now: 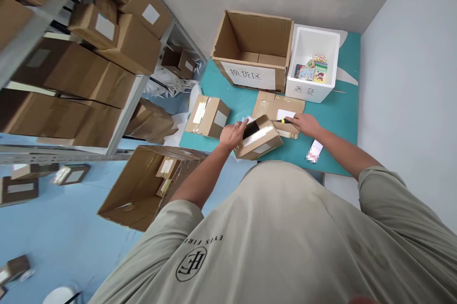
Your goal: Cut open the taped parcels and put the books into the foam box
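Observation:
My left hand [231, 135] grips the left end of a small cardboard box [263, 143], which is tilted with its top open and its inside dark. A pale label and clear tape show on the box's side. In my right hand [306, 124] is a slim black-and-yellow utility knife [284, 121], its thin front end pointing left at the box's far right edge. Behind the box, a flattened piece of cardboard [266, 101] with tape and a white label lies on the table. A closed, taped carton [208, 116] sits left of my left hand.
On the green table [348, 125] stand a large open carton [255, 39] and a white foam box [316, 58] holding colourful booklets [320, 73]. A card [314, 151] lies near my right forearm. Shelves of cartons [132, 46] and an open floor carton [134, 189] are at left.

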Action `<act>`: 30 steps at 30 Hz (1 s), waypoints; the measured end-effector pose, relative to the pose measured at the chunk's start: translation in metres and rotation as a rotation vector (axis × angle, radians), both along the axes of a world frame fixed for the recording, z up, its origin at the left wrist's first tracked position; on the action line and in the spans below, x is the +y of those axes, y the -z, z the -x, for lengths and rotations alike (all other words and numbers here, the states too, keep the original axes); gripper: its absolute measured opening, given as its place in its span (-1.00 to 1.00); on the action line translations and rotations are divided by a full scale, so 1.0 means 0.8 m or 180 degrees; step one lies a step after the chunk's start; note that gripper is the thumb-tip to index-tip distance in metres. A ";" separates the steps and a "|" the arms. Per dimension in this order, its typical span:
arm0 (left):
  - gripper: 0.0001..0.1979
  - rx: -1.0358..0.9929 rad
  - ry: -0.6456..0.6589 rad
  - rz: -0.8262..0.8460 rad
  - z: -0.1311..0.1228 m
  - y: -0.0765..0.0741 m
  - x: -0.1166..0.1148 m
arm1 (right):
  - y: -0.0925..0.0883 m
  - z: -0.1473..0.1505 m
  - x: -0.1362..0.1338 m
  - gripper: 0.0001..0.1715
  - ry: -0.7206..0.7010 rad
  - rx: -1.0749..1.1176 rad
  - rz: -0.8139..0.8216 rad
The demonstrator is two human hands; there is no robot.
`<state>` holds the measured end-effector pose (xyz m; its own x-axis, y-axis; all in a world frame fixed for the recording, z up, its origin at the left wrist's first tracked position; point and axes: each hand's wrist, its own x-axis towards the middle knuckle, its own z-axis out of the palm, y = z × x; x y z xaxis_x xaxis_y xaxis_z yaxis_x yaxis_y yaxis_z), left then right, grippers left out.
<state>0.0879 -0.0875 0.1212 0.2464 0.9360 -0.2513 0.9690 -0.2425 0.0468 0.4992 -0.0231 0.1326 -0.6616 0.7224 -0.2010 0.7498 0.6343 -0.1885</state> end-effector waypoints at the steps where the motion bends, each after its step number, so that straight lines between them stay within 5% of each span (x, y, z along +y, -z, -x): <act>1: -0.47 -0.0062 0.0079 -0.0088 -0.002 -0.002 0.002 | 0.003 -0.002 -0.004 -0.32 0.0119 0.0136 0.0180; 5: -0.64 -0.0275 0.0239 -0.0526 -0.023 -0.005 -0.007 | 0.012 0.002 -0.014 -0.32 0.0474 0.0694 0.0816; 13: -0.61 -0.0105 -0.0331 -0.0486 -0.077 -0.005 -0.065 | 0.005 0.014 -0.007 -0.37 0.0574 0.1009 0.1537; 19: -0.28 -0.0106 -0.0514 -0.0325 -0.091 -0.016 -0.084 | -0.004 0.022 -0.003 -0.40 0.0589 0.1062 0.1639; 30: -0.36 -0.0080 -0.0407 -0.0187 -0.096 -0.004 -0.079 | -0.028 0.043 0.015 -0.41 0.0470 0.0895 0.1735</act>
